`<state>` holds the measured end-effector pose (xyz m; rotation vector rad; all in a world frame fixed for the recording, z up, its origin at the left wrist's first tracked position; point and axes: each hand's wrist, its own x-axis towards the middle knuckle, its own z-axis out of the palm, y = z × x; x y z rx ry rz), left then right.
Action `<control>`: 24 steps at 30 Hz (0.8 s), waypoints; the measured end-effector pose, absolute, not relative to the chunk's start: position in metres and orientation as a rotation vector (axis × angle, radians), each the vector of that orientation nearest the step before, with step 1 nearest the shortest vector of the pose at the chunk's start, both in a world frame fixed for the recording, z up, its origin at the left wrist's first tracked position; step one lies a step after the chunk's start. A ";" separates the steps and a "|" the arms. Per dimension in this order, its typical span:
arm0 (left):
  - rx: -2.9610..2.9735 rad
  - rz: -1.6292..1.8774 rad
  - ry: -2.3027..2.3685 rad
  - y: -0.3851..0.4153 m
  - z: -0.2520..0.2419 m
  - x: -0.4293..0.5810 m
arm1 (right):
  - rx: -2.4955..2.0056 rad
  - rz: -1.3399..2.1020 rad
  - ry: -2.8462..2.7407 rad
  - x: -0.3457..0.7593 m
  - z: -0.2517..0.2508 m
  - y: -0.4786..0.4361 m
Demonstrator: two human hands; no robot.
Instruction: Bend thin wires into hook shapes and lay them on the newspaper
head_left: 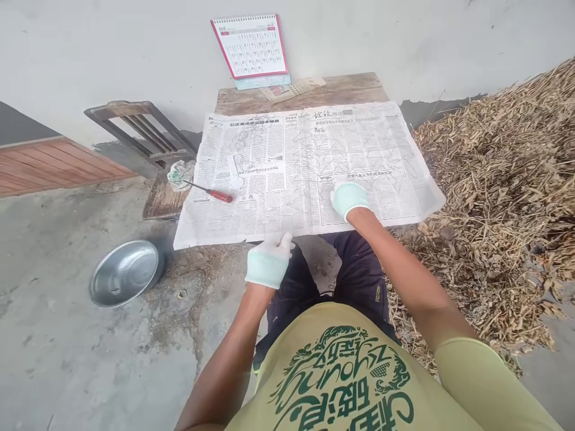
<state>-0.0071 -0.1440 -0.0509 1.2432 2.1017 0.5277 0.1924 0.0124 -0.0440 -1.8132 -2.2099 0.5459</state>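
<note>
An open newspaper (278, 206) with pen scribbles covers most of a wooden table. My left hand (268, 261), in a white and mint knitted glove, is at its front edge with the fingers curled and the thumb against the paper. My right hand (350, 200), gloved alike, rests closed on the right page; its fingertips are hidden. On the left page lie a screwdriver (220, 196) with a red handle and a small flat white piece (234, 172) with a rounded end. The screwdriver's shaft reaches past the newspaper's left edge.
A desk calendar (254, 51) stands at the table's back, beside a folded printed paper (294, 89). Left of the table is a wooden chair (157, 197) with a crumpled white-green bundle (178, 175) on it. A metal basin (126, 272) sits on the floor. Dry stalks (489, 197) pile up at right.
</note>
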 end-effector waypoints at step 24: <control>1.335 0.512 2.002 -0.148 -0.059 0.010 | -1.760 0.188 -2.695 0.208 -0.046 -0.029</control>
